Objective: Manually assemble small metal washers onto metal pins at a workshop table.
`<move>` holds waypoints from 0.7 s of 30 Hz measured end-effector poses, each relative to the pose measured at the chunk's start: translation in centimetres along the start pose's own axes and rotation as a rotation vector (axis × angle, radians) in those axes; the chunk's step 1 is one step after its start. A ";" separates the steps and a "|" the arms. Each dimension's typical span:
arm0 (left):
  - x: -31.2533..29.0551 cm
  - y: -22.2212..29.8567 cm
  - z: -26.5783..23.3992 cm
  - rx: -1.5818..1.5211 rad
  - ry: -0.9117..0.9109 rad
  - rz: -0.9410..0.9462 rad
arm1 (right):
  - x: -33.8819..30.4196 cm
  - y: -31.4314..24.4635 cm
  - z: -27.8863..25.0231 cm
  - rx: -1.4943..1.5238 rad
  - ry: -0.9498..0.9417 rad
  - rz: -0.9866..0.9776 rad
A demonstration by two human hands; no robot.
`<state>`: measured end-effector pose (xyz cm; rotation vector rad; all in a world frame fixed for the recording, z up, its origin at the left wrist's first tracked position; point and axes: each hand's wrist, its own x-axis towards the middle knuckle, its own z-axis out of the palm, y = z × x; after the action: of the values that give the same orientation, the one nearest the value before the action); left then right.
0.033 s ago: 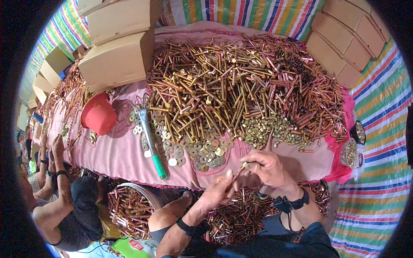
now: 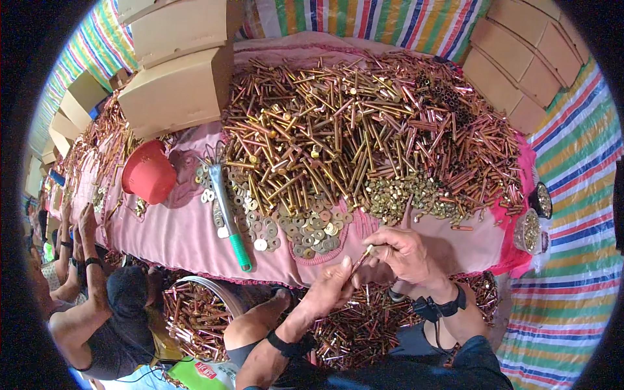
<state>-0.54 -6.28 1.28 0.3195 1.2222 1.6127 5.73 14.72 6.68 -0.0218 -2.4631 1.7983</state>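
Note:
My left hand is closed round a slim copper-coloured bolt, thumb along its side. At the bolt's upper end, my right hand pinches with thumb and forefinger; a small brassy piece shows there, partly covered by the fingers. Both hands are over the near edge of a pink cloth-covered table. Just beyond them lie a heap of small brassy nuts and a spread of flat round washers. Behind these rises a large pile of long bolts, mixed with copper-coloured sleeves toward the right.
A green-handled hand rake and a tilted red bowl lie left. Cardboard boxes stand behind. Small tubs sit at the right edge. Below is a bucket of metal parts. Another person works at far left.

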 end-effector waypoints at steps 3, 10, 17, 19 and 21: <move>0.3 -0.4 0.5 0.398 0.174 0.410 | -0.3 -0.4 0.2 -0.074 0.066 0.062; 0.0 -0.4 -0.2 0.977 0.349 0.668 | -0.2 -0.7 -0.4 -0.486 0.045 -0.133; 0.4 -0.2 0.1 0.851 0.363 0.605 | -0.2 0.4 0.7 -0.221 0.224 -0.167; 0.4 -0.2 0.1 0.822 0.350 0.577 | -0.3 0.1 0.3 -0.287 0.142 -0.103; 0.2 -0.2 0.2 0.813 0.331 0.561 | -0.5 -0.6 -0.2 -0.362 0.068 0.031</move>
<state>-0.35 -5.96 1.11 1.0056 2.1681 1.5780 6.29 14.69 7.28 -0.1431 -2.7131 1.3128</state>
